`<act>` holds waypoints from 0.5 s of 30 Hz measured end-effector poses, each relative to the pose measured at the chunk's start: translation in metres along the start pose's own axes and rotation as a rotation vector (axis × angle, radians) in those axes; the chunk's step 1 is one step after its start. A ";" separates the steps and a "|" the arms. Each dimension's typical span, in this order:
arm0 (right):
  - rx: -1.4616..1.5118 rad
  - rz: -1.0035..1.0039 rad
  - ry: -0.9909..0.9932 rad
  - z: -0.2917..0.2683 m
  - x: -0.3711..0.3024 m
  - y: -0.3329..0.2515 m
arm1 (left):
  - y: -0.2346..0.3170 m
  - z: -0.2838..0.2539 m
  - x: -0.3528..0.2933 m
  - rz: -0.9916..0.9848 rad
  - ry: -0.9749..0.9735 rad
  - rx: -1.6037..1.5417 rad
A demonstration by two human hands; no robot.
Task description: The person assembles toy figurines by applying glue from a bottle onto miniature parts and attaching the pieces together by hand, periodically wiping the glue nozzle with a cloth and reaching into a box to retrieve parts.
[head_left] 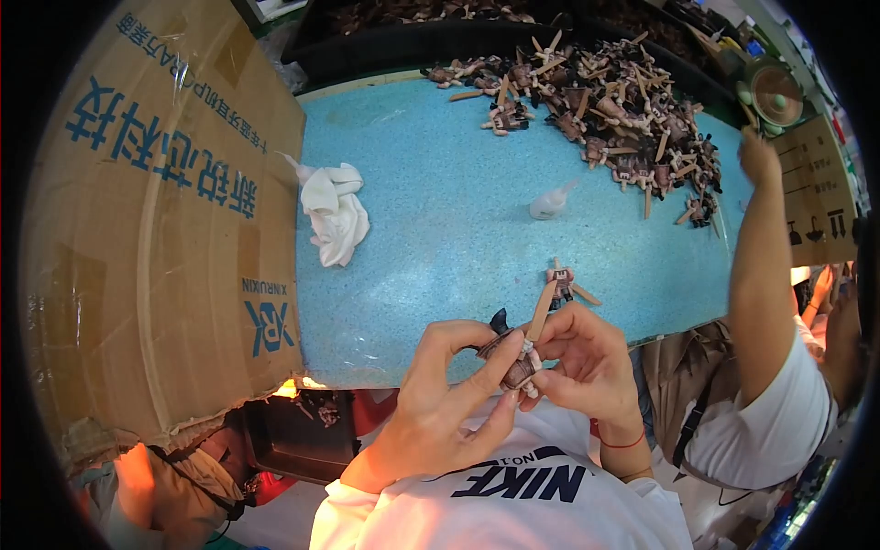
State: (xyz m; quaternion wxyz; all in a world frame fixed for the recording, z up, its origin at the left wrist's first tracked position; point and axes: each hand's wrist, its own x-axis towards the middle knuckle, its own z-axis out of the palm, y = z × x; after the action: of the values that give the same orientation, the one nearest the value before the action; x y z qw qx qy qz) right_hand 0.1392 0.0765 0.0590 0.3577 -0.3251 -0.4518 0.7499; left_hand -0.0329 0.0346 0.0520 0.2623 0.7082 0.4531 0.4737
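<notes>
Close to the front edge of the blue table, a small brown figurine [519, 368] is held up between both hands. My left hand [447, 408] is closed on its body from the left, thumb and fingers pinching it beside a dark pointed part. On the other side, my right hand [587, 362] pinches the figurine's pale parts with bent fingers. A flat tan blade-like piece [543, 310] sticks up from between the hands; its lower end is hidden by fingers. Just beyond, a second figurine [559, 275] with tan pieces lies on the table [431, 266].
A small white squeeze bottle [548, 204] and a crumpled white cloth [335, 215] lie on the table. Similar figurines are heaped [632, 110] at the far right. A tall cardboard box [174, 238] walls the left side. Another person's arm [765, 266] reaches in at right.
</notes>
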 end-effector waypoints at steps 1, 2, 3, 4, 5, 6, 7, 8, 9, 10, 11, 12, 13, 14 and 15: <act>-0.002 -0.009 -0.009 0.000 0.000 0.001 | 0.000 0.000 0.000 0.000 0.000 0.002; -0.004 -0.018 -0.017 0.000 0.000 0.001 | 0.000 0.000 0.000 0.001 0.006 0.014; -0.004 -0.018 -0.017 0.000 -0.001 0.001 | 0.001 0.001 0.000 0.002 0.013 0.026; -0.008 -0.009 -0.016 -0.001 -0.001 0.000 | 0.002 0.002 0.000 0.003 0.013 0.026; -0.012 -0.001 -0.015 -0.001 -0.001 -0.001 | 0.004 0.003 0.001 -0.021 0.026 0.032; -0.013 -0.003 -0.014 -0.001 -0.001 -0.001 | 0.006 0.004 0.001 -0.044 0.038 0.038; -0.033 -0.023 -0.015 -0.001 -0.001 -0.001 | 0.005 0.005 0.001 -0.042 0.038 0.038; -0.053 -0.044 -0.016 0.000 0.000 0.000 | 0.004 0.006 0.000 -0.025 0.055 0.036; -0.014 -0.047 0.000 0.001 0.001 0.000 | 0.001 0.007 -0.001 -0.008 0.071 0.032; 0.025 -0.050 0.016 0.003 0.002 0.000 | -0.001 0.008 -0.001 -0.003 0.069 0.032; 0.025 -0.054 0.017 0.002 0.002 0.000 | -0.005 0.008 -0.003 -0.076 0.064 -0.051; -0.038 -0.033 0.012 0.001 0.002 -0.001 | -0.009 0.008 -0.004 -0.151 0.062 -0.127; -0.101 -0.012 0.008 0.000 0.002 -0.003 | -0.013 0.009 -0.005 -0.147 0.063 -0.118; -0.164 0.008 0.003 -0.001 0.002 -0.004 | -0.018 0.012 -0.007 -0.246 0.089 -0.394; -0.214 -0.041 0.044 0.000 0.002 -0.004 | -0.023 0.015 -0.008 -0.343 0.114 -0.671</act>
State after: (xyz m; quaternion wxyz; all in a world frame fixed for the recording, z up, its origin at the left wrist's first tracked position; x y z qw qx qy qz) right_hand 0.1392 0.0797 0.0618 0.3461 -0.3684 -0.5279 0.6825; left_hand -0.0291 0.0388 0.0244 0.5296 0.4693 0.3986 0.5834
